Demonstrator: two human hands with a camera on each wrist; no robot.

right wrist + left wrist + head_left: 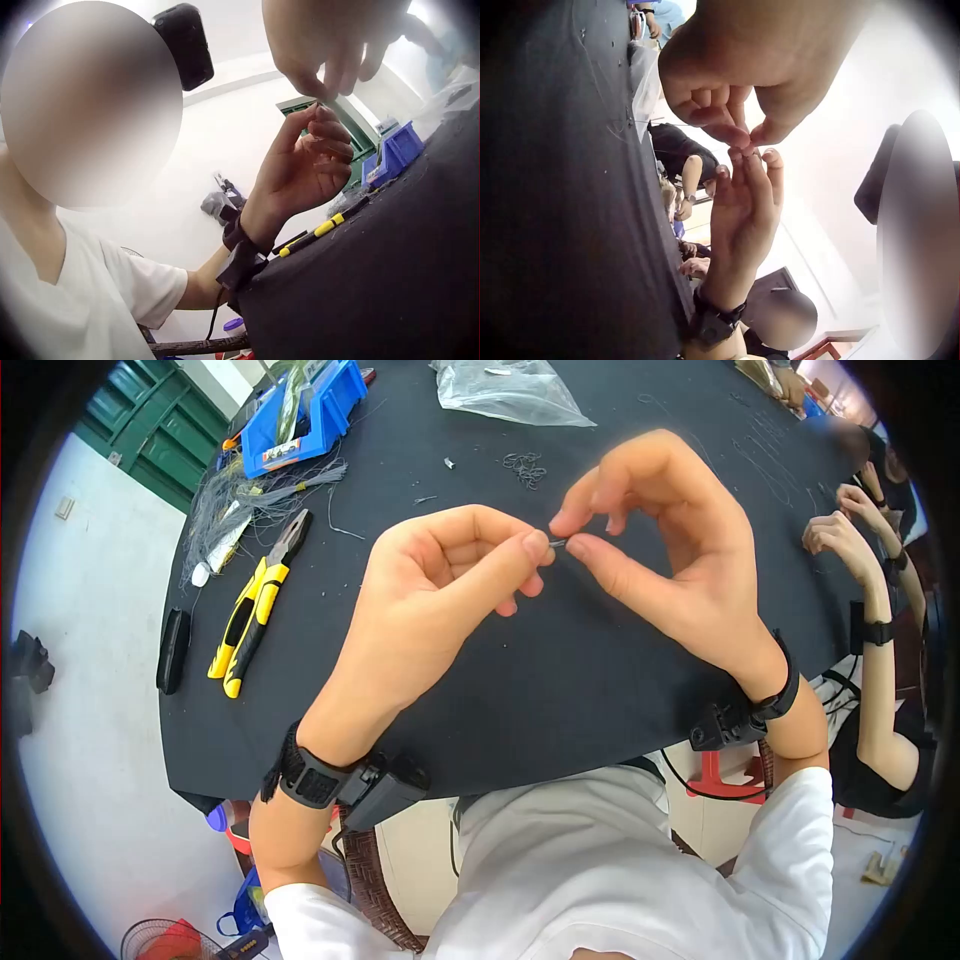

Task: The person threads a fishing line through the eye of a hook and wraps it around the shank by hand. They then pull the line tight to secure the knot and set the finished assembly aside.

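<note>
Above the black tabletop, my two hands meet fingertip to fingertip over a short, thin grey piece of wire [559, 544]. The left hand [440, 575] pinches one end between thumb and forefinger, its other fingers curled underneath. At the opposite end are the thumb and forefinger of the right hand [690, 550], the thumb tip right at the wire and the forefinger arched over it. Most of the wire is hidden by fingertips. In the left wrist view the right hand [742, 206] reaches up to the left fingertips. The right wrist view shows the left hand [307, 161] with curled fingers.
Yellow-and-black pliers [250, 610] lie to the left, beside a black case [174, 650]. Behind them are a tangle of grey wire [225, 505] and a blue bin [330, 410]. A small dark wire heap [525, 468] and a plastic bag [510, 390] lie beyond my hands. Another person's hands [840, 540] are at right.
</note>
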